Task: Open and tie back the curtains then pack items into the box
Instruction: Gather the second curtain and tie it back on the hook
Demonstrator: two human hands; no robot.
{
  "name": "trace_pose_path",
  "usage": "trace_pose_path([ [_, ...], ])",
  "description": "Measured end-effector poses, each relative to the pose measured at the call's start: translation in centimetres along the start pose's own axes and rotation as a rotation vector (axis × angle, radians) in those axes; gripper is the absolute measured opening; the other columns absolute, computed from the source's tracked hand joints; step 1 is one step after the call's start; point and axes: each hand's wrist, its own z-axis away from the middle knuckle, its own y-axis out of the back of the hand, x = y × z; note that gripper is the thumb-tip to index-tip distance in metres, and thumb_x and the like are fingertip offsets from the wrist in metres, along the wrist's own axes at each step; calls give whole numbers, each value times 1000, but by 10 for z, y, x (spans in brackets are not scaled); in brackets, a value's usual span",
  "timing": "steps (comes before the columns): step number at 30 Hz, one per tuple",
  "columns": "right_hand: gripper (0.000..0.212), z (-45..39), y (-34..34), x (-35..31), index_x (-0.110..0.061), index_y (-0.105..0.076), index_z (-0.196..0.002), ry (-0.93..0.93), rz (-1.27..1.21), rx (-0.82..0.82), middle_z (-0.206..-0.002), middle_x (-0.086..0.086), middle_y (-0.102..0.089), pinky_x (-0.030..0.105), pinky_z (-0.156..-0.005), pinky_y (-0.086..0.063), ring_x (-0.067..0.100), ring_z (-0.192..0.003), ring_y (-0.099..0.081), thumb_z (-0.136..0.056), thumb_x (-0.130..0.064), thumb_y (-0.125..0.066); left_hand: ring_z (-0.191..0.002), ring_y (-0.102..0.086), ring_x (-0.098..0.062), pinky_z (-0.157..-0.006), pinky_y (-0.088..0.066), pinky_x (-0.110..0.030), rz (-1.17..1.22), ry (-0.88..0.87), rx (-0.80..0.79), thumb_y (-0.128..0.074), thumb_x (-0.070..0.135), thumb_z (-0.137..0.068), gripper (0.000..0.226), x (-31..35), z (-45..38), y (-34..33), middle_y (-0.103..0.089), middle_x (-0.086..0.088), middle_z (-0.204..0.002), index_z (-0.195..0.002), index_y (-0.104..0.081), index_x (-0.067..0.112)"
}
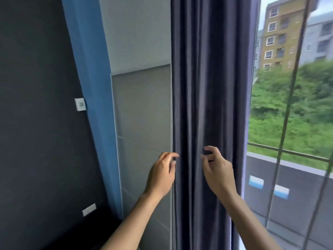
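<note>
Curtain of dark grey-purple pleated fabric (pixel 210 87) hangs gathered in a narrow bunch at the left side of a large window (pixel 292 109), between a pale grey wall panel (pixel 142 112) and the glass, beyond which lie a green slope and apartment blocks. A person's two bare hands reach toward the bunch at about the same height. The left hand (pixel 163 175) sits at the curtain's left edge, fingers loosely curled with the tips just touching or nearly touching the fabric; the right hand (pixel 217 167) is in front of the folds, thumb and fingers bent and apart, gripping nothing that can be seen. No tie-back band or hook is visible, and no box is in view. The risk from here appears to be a partial gather: if the hands close on the front pleats only, rear folds could slide free and spread back across the glass.
</note>
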Motion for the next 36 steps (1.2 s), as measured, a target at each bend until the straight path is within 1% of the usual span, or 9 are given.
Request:
trace_pose_path([
  [5, 22, -17, -25, -5, -26, -55, -116, -6, 44, 84, -79, -19, -64, 28, -70, -50, 1, -69, -62, -95, -24, -57, -76, -58, -1, -72, -40, -3, 198, -32, 40, -52, 7, -93, 22, -49, -45, -17, -60, 5, -107, -111, -62, 16],
  [11, 23, -39, -65, -23, -30, -55, -116, -19, 87, 216, -76, -14, -67, 24, -67, -54, 1, -68, -64, -94, -22, -59, -87, -58, -4, -73, -46, -9, 448, -44, 38, -49, 13, -97, 26, -108, -102, -49, -55, 7, -113, -118, -57, 24],
  [14, 28, -59, -90, -36, -26, -55, -121, 37, 93, 286, -88, -15, -67, 15, -69, -53, 0, -79, -65, -95, -19, -58, -100, -54, -7, -84, -47, -17, 555, -73, 51, -50, 28, -96, 32, -119, -132, -66, -48, 9, -122, -128, -48, 24],
  [17, 33, -82, -113, -43, -20, -54, -127, 130, 194, 419, -113, -8, -61, 25, -79, -55, 4, -100, -61, -94, -21, -60, -104, -51, -6, -86, -46, -21, 653, -35, 61, -59, 39, -90, 49, -125, -151, -83, -46, 10, -125, -132, -42, 22],
  [22, 54, -106, -126, -54, -11, -45, -137, 218, 405, 657, -139, 6, -45, 33, -107, -41, 17, -131, -44, -88, -14, -67, -86, -56, -4, -70, -50, -19, 681, -81, -41, -69, 52, -78, 51, -132, -164, -101, -54, 12, -106, -113, -51, 21],
  [25, 74, -117, -130, -50, -20, -27, -149, 122, 391, 639, -148, 0, -38, 25, -112, -34, 6, -137, -35, -88, -17, -69, -59, -46, -1, -54, -39, -13, 628, -207, -30, -68, 41, -84, 29, -140, -170, -108, -49, 12, -71, -88, -53, 17],
  [28, 78, -118, -140, -40, -29, -16, -151, -10, 400, 605, -150, -9, -33, 17, -109, -28, -3, -135, -30, -91, -19, -65, -46, -39, 3, -49, -29, -7, 645, -221, 4, -66, 28, -88, 28, -146, -171, -106, -36, 18, -59, -74, -43, 20],
  [32, 64, -104, -158, -25, -22, -29, -146, -17, 531, 657, -137, -2, -43, 26, -105, -41, 10, -126, -44, -91, -15, -62, -42, -41, 5, -44, -31, -4, 656, -238, 21, -55, 25, -94, 21, -156, -166, -104, -41, 17, -57, -79, -56, 9],
  [36, 58, -101, -167, -19, -22, -33, -144, -26, 517, 650, -132, -4, -48, 25, -100, -45, 8, -119, -50, -92, -15, -60, -43, -45, -8, -43, -36, -17, 672, -266, -36, -41, 25, -100, 25, -155, -160, -105, -55, 2, -59, -111, -56, 8],
])
